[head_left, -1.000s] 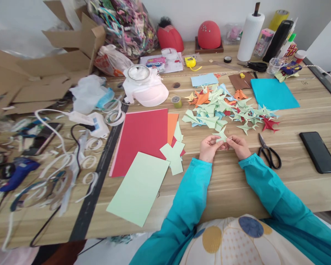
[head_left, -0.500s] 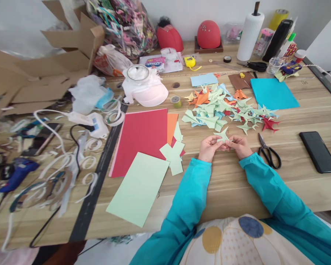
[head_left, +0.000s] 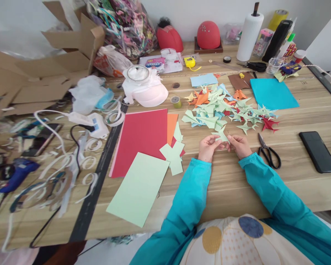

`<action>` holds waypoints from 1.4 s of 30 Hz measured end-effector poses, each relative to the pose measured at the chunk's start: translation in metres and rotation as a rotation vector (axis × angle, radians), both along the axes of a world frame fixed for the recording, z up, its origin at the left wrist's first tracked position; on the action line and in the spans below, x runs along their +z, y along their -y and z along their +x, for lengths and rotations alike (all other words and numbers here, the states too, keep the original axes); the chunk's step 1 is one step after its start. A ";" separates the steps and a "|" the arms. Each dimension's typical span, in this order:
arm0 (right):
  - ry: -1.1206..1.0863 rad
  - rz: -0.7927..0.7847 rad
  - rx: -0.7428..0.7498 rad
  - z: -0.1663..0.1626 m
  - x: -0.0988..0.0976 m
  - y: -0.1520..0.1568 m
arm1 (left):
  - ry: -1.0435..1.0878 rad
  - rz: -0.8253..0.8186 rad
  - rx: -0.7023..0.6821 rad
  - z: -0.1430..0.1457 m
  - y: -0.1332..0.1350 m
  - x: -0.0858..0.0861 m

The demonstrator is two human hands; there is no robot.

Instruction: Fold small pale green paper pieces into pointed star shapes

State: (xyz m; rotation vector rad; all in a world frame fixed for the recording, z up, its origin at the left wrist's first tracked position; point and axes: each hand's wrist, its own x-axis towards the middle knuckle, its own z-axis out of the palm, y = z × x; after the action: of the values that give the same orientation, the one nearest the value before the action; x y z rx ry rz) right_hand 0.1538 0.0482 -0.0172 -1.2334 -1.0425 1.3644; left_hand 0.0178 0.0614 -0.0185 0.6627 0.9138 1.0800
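Both my hands meet over the wooden table (head_left: 292, 121), pinching one small pale green folded paper figure (head_left: 221, 135). My left hand (head_left: 209, 147) grips its left side with curled fingers. My right hand (head_left: 239, 146) grips its right side. Just beyond them lies a pile of folded paper figures (head_left: 226, 108), mostly pale green, with some orange, blue and red ones. To my left lie small pale green paper squares (head_left: 173, 156), a large pale green sheet (head_left: 139, 187) and red card (head_left: 141, 138) over an orange sheet.
Black scissors (head_left: 269, 152) lie right of my right hand, a black phone (head_left: 318, 151) further right. A blue sheet (head_left: 273, 94), paper towel roll (head_left: 250, 31) and red domes (head_left: 209, 35) stand at the back. Cardboard, cables, white tape rings and a blue glue gun (head_left: 16, 173) crowd the left.
My fingers have shifted slightly on the green figure, which has turned a little between my hands. Everything else on the table is as before.
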 end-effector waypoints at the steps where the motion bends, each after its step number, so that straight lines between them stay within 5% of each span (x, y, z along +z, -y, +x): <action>1: 0.014 0.008 -0.005 0.000 0.000 0.000 | -0.003 0.000 0.004 0.000 0.000 0.000; 21: 0.262 0.128 0.004 -0.001 0.003 0.005 | -0.055 0.059 -0.002 0.001 0.001 0.001; 29: -0.004 0.064 0.014 0.001 -0.001 0.003 | -0.037 0.046 0.090 0.000 -0.002 -0.001; 42: 0.123 0.095 0.082 -0.001 -0.001 0.004 | -0.009 0.043 0.107 0.002 -0.003 0.001</action>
State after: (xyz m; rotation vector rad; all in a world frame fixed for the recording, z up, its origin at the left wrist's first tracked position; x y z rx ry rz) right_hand 0.1528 0.0440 -0.0182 -1.2285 -1.2416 1.2980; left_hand 0.0196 0.0642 -0.0172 0.6605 0.9441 1.1960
